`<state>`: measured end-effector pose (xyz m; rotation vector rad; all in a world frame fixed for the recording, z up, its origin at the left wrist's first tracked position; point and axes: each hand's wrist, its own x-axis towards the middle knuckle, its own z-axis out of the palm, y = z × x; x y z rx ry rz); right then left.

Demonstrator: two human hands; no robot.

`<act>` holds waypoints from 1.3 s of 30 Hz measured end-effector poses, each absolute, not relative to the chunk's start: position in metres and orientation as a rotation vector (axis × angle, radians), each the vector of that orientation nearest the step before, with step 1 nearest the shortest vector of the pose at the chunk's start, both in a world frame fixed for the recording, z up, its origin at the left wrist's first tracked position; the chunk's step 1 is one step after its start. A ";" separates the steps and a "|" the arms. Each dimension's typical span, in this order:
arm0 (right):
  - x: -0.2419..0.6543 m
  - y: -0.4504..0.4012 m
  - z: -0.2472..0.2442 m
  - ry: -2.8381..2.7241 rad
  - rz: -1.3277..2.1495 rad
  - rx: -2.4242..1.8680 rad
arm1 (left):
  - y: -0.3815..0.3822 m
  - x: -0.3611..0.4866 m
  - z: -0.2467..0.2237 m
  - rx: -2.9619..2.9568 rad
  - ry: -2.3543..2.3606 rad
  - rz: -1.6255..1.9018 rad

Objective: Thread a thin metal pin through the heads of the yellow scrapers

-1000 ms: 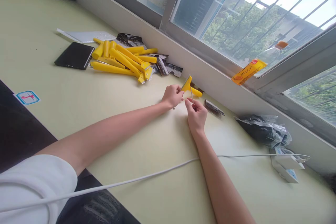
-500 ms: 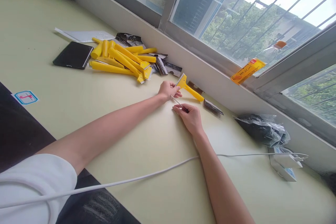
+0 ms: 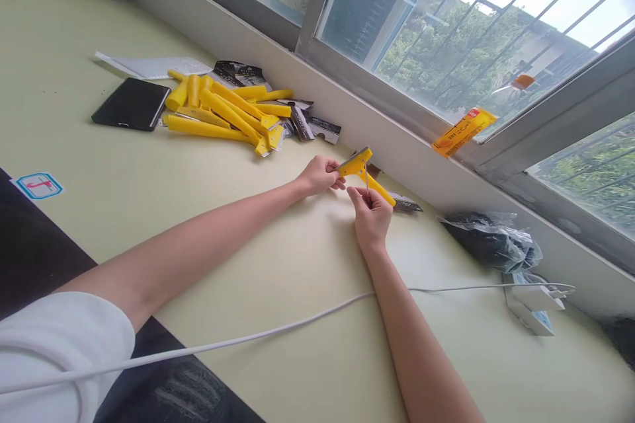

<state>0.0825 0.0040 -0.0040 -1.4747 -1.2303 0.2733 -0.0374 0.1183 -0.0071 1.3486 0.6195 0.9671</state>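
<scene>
Clock: 12 = top of view.
L hand (image 3: pixel 319 175): pinching near end of yellow scraper's (image 3: pixel 354 163) head; scraper lies off to its 2–3 o'clock.
R hand (image 3: pixel 374 213): gripping thin metal rod (image 3: pixel 366 177), which sticks up twd 12.
Scraper axis: handle runs out approx 4 o'clock, partly behind R fingers; head set crosswise, approx 8 to 2, its edge facing 10–11.
Rod vs scraper (key relation): rod's upper end at head/handle junction, at an angle to handle; actual contact can't tell.
Nearer hand: L is on the head itself; R is just below, head at its 11–12, handle at its 1. R fingers touching handle? Can't tell.
Scraper pile (image 3: pixel 218 102): other yellow scrapers, 10 o'clock from hands, well apart; black flat case (image 3: pixel 131 104) just beyond at 9–10.
Bagged black item (image 3: pixel 489 239): 3–4 o'clock from R hand.
White cable (image 3: pixel 278 329): crosses table (image 3: pixel 238 304) at 6–7, hidden at R forearm.
</scene>
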 end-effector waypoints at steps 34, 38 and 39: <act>0.083 0.004 -0.004 -1.224 -0.093 -1.696 | 0.108 -0.030 -0.013 1.579 0.361 0.786; 0.081 0.003 -0.002 -1.218 -0.120 -1.764 | 0.108 -0.030 -0.015 1.588 0.336 0.792; 0.081 0.003 -0.002 -1.215 -0.120 -1.769 | 0.108 -0.030 -0.015 1.585 0.333 0.788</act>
